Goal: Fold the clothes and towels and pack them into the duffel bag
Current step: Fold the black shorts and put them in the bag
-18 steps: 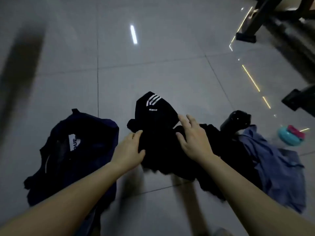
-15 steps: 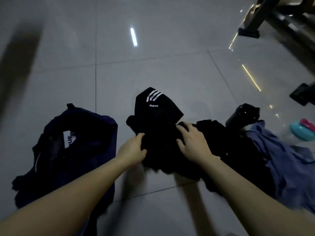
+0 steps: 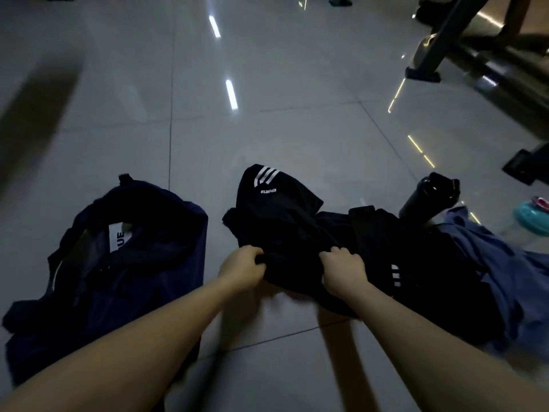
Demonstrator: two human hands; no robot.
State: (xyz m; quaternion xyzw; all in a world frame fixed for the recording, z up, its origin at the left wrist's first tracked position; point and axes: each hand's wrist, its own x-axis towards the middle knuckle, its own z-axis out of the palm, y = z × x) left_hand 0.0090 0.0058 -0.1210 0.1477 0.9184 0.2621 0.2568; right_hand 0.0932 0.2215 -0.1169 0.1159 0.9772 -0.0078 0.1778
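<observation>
The black sports garment (image 3: 282, 221) lies crumpled on the tiled floor (image 3: 267, 129), centre of the scene, with three white stripes and a printed word at its far end. The navy duffel bag (image 3: 166, 233) lies open just to its left, apart from it. More dark clothing and a blue garment (image 3: 490, 263) are heaped to the right, touching the black one. A black bottle (image 3: 427, 197) stands at the far edge of that heap.

Hand state: the left hand (image 3: 240, 269) and right hand (image 3: 343, 272) are both curled, each pinching the near edge of the black sports garment, a short gap between them.

Handling judgement: the fabric appears thin, light and limp. It will sag and bunch, not hold a shape. It overlaps the neighbouring dark clothing, so a lift may drag that along.

Recommended hold: take the hem or waistband at two separated corners, then shake flat before folding.
</observation>
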